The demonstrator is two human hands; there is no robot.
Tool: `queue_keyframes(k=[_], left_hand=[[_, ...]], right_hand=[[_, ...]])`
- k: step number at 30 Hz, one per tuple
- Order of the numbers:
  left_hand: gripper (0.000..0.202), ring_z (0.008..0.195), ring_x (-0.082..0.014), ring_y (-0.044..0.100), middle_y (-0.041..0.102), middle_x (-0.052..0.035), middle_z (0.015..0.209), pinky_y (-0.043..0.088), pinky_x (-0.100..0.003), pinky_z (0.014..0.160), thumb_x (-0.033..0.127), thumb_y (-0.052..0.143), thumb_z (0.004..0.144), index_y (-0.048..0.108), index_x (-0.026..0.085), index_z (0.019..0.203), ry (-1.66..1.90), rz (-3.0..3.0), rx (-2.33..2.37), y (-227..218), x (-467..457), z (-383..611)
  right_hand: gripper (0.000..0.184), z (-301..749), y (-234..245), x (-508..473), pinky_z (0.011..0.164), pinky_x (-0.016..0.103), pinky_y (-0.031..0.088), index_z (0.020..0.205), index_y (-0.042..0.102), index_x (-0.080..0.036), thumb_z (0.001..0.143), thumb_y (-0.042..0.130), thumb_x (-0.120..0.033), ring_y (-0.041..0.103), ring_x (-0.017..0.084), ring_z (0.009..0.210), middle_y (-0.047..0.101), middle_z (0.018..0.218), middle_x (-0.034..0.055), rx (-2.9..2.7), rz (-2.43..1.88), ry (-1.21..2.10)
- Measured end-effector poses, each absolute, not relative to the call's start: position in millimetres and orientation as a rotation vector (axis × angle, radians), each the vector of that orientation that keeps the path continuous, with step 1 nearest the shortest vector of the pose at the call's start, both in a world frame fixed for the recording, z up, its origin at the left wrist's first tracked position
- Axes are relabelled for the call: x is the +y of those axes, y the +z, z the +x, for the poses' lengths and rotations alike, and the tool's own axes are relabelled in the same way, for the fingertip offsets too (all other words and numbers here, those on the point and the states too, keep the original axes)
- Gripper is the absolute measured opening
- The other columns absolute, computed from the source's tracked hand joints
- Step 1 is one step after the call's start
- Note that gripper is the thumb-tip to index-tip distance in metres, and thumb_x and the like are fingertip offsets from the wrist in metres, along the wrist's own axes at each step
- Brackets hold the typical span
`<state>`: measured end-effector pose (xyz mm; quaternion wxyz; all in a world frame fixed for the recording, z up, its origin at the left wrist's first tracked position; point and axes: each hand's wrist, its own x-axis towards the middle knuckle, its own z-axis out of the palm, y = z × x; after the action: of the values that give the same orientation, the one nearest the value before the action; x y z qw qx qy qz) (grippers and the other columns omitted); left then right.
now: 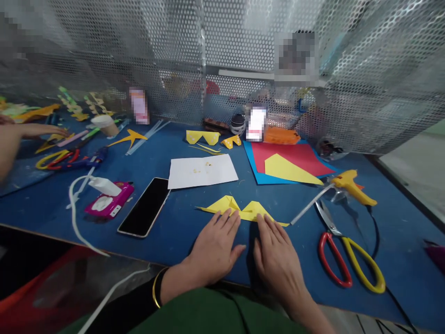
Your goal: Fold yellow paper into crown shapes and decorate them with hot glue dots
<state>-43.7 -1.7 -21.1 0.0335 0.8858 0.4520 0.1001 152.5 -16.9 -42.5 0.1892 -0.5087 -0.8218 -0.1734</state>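
Note:
A folded yellow paper shape [255, 208] with two humps and pointed ends lies on the blue table in front of me. My left hand [216, 246] rests its stretched fingertips on the near edge of the left hump. On the right hump's near edge lie the fingers of my right hand [278, 255], flat and extended. Both palms face down, and neither hand grips anything. Just beyond the paper shape is a white sheet [222, 174] with small yellowish specks. To the right lie scissors [333, 229] with one red and one yellow handle.
A black-screened phone [146, 208] and a magenta device [109, 200] with a white cable are at left. A yellow glue gun [352, 185] lies right, near coloured paper sheets [292, 157]. Two small yellow folded pieces [202, 137] stand behind. Another person's hand [38, 131] is far left.

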Motion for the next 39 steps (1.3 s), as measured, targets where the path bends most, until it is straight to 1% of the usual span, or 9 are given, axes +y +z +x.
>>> queue_keyframes(k=[3, 6, 12, 19, 21, 26, 33, 36, 39], left_hand=[[0.059, 0.147, -0.029, 0.04, 0.045, -0.0115, 0.157, 0.025, -0.05, 0.122, 0.045, 0.037, 0.104, 0.045, 0.009, 0.15, 0.26, 2.749, 1.36, -19, -1, -45], [0.058, 0.148, -0.0283, 0.038, 0.041, -0.0111, 0.159, 0.023, -0.052, 0.122, 0.039, 0.037, 0.104, 0.04, 0.009, 0.153, 0.249, 2.759, 1.344, -19, -1, -46], [0.053, 0.148, -0.025, 0.039, 0.046, -0.0071, 0.157, 0.018, -0.051, 0.123, 0.037, 0.036, 0.105, 0.046, 0.012, 0.15, 0.299, 2.737, 1.371, -20, -1, -46], [0.053, 0.148, -0.0235, 0.037, 0.043, -0.0058, 0.159, 0.022, -0.049, 0.124, 0.038, 0.035, 0.105, 0.046, 0.012, 0.149, 0.269, 2.743, 1.374, -19, 0, -46], [0.054, 0.149, -0.0236, 0.037, 0.043, -0.0063, 0.159, 0.023, -0.048, 0.123, 0.041, 0.033, 0.106, 0.046, 0.011, 0.15, 0.255, 2.755, 1.373, -19, 0, -46], [0.072, 0.147, -0.0254, 0.041, 0.044, -0.0102, 0.157, 0.029, -0.048, 0.121, 0.061, 0.024, 0.105, 0.047, 0.009, 0.149, 0.248, 2.739, 1.475, -19, -1, -55], [0.076, 0.143, -0.0297, 0.046, 0.05, -0.0132, 0.153, 0.032, -0.055, 0.118, 0.061, 0.014, 0.104, 0.051, 0.009, 0.145, 0.277, 2.682, 1.741, -20, -5, -97], [0.077, 0.142, -0.0327, 0.046, 0.052, -0.0145, 0.151, 0.033, -0.059, 0.116, 0.064, 0.016, 0.103, 0.051, 0.01, 0.145, 0.284, 2.646, 1.817, -18, -8, -102], [0.081, 0.146, -0.0359, 0.041, 0.048, -0.0184, 0.153, 0.031, -0.058, 0.117, 0.069, 0.024, 0.1, 0.047, 0.007, 0.148, 0.337, 2.644, 1.849, -16, -10, -88]], right_hand=[[0.049, 133, -40, -15, 0.111, 0.039, 0.044, 0.138, 0.05, 0.001, 0.093, 0.04, -0.017, 0.059, 0.026, 0.13, 0.065, 0.135, 0.018, -2.357, -1.329, -0.365], [0.048, 123, -40, -13, 0.11, 0.04, 0.045, 0.135, 0.054, 0.001, 0.092, 0.04, -0.015, 0.06, 0.027, 0.127, 0.067, 0.133, 0.0171, -2.349, -1.31, -0.329], [0.046, 138, -37, -15, 0.107, 0.041, 0.048, 0.133, 0.054, 0.006, 0.093, 0.044, -0.015, 0.065, 0.028, 0.121, 0.068, 0.129, 0.0224, -2.315, -1.413, -0.387], [0.045, 171, -35, -20, 0.102, 0.044, 0.052, 0.13, 0.055, 0.007, 0.094, 0.043, -0.017, 0.069, 0.031, 0.114, 0.069, 0.124, 0.0254, -2.29, -1.562, -0.497], [0.045, 175, -35, -20, 0.101, 0.045, 0.052, 0.129, 0.055, 0.008, 0.094, 0.042, -0.018, 0.069, 0.031, 0.113, 0.07, 0.122, 0.026, -2.286, -1.576, -0.525], [0.046, 175, -36, -22, 0.103, 0.045, 0.051, 0.133, 0.053, 0.005, 0.095, 0.042, -0.019, 0.068, 0.03, 0.118, 0.069, 0.126, 0.025, -2.274, -1.624, -0.511], [0.048, 175, -40, -22, 0.104, 0.046, 0.05, 0.133, 0.054, 0.006, 0.095, 0.038, -0.021, 0.067, 0.031, 0.118, 0.069, 0.126, 0.0261, -2.248, -1.66, -0.481], [0.049, 175, -42, -21, 0.103, 0.047, 0.051, 0.132, 0.055, 0.005, 0.095, 0.037, -0.021, 0.068, 0.031, 0.117, 0.069, 0.124, 0.0269, -2.235, -1.649, -0.477], [0.048, 174, -43, -20, 0.103, 0.047, 0.05, 0.132, 0.055, 0.004, 0.095, 0.037, -0.022, 0.068, 0.031, 0.117, 0.069, 0.124, 0.0265, -2.234, -1.638, -0.476]])
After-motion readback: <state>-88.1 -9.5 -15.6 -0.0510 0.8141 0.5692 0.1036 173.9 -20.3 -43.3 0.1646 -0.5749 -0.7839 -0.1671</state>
